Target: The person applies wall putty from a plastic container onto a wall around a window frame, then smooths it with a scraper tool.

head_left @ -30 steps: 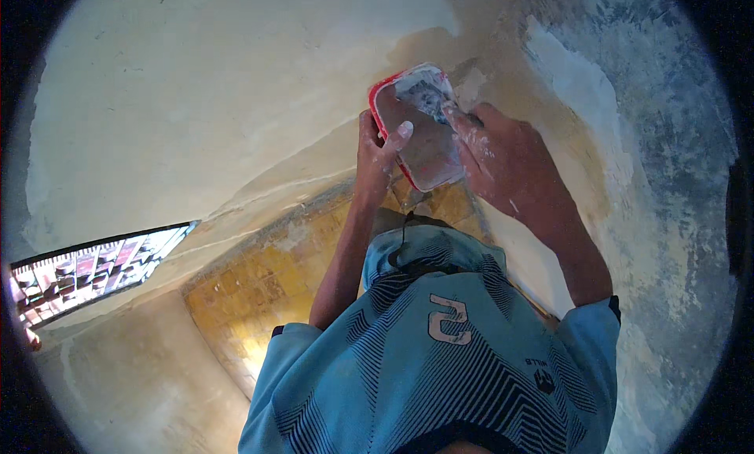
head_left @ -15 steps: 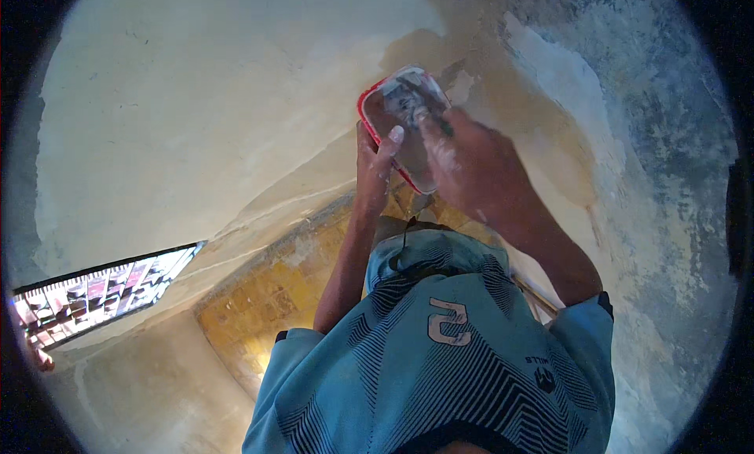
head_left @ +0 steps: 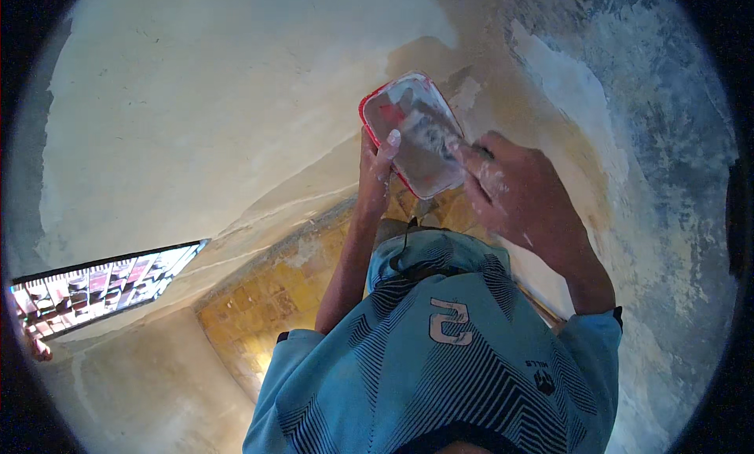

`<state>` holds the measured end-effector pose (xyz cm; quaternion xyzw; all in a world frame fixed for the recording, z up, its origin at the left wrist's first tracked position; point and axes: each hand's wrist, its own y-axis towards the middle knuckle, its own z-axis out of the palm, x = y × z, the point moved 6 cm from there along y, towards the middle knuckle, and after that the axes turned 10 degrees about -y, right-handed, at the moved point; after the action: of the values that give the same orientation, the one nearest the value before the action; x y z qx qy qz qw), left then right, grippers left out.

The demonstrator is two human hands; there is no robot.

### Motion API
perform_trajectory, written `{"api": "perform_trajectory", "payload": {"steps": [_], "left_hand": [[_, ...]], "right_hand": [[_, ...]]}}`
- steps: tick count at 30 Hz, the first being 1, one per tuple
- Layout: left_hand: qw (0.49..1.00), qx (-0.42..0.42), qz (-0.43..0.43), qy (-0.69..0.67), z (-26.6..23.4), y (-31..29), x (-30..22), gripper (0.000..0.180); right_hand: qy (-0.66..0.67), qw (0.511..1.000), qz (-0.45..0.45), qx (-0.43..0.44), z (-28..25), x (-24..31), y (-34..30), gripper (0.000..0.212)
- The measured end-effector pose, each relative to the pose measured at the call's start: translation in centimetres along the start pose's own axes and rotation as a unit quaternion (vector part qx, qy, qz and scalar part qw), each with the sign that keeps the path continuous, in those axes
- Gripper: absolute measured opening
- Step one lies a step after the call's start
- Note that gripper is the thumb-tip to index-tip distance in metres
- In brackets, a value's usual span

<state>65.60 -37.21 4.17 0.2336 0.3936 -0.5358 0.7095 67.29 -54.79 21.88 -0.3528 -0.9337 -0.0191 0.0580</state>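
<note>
A shallow rectangular red tub (head_left: 365, 111) with rounded corners is tilted toward me, its inside and rim smeared with pale, wet putty (head_left: 420, 159). My left hand (head_left: 377, 165) grips its left side, thumb over the rim and fingers hidden behind. In my right hand (head_left: 525, 188) is a putty knife (head_left: 432, 133) with a dark handle, mostly covered by the fist. Its blurred, putty-coated blade lies inside the tub, around the middle. Whitish smears mark the fingers of both hands.
Ahead rises a cream wall (head_left: 212, 100) with a damp brown patch (head_left: 424, 53). Rough grey-blue plaster (head_left: 667, 140) covers the right side. Yellow-brown tiles (head_left: 275, 297) lie below, and a barred window opening (head_left: 110, 285) is at the left.
My right hand has moved right and slightly down, drawing the putty knife back across the tub. More of the tub's red bottom shows. My left hand stays nearly still.
</note>
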Motion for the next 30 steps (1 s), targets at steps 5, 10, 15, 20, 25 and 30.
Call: {"api": "perform_trajectory", "payload": {"steps": [5, 10, 15, 20, 25, 30], "left_hand": [[0.999, 0.007, 0.037, 0.024, 0.7, 0.0, -0.4, 0.075], [0.999, -0.027, 0.041, -0.003, 1.0, 0.1, -1.8, 0.075], [0.995, -0.090, 0.038, -0.002, 0.4, 0.7, -2.8, 0.071], [0.993, -0.118, 0.009, -0.005, -0.6, 0.9, -1.4, 0.070], [0.986, -0.162, -0.027, 0.009, -1.6, 1.1, -0.1, 0.072], [0.981, -0.178, -0.064, 0.035, -1.7, 0.7, 0.0, 0.078]], "right_hand": [[0.014, 0.996, 0.002, -0.087, 0.5, -0.6, 0.5, 0.033], [0.038, 0.997, -0.010, -0.062, 0.8, -1.6, -0.9, 0.034], [0.084, 0.996, -0.001, -0.011, 1.1, -1.5, -2.9, 0.036], [0.024, 1.000, 0.000, 0.016, 1.5, -0.7, -4.1, 0.037], [0.024, 0.999, 0.018, 0.026, -0.4, -0.1, -4.7, 0.037], [0.026, 1.000, 0.002, 0.000, -0.9, -0.3, -5.4, 0.037]]}}
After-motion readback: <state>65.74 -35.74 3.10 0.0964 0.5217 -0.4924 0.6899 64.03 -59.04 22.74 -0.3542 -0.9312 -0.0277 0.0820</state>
